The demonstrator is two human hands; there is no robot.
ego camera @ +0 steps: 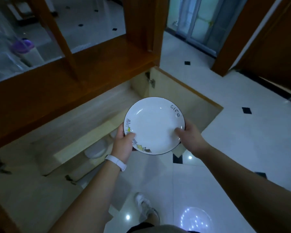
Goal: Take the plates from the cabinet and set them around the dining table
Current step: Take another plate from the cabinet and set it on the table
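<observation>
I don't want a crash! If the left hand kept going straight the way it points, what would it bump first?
Probably the wooden cabinet, at its ledge: the left hand, holding the white plate, points toward it. Depth is unclear, so it could pass lower, into the open compartment.

1 plate before cabinet (floor below)

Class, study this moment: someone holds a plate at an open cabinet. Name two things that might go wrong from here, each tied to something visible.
1. The left hand and right hand grip the plate only at its rim; a slip may drop it onto the hard tiled floor.
2. The open cabinet door juts out beside the plate, and turning away might knock it.
</observation>
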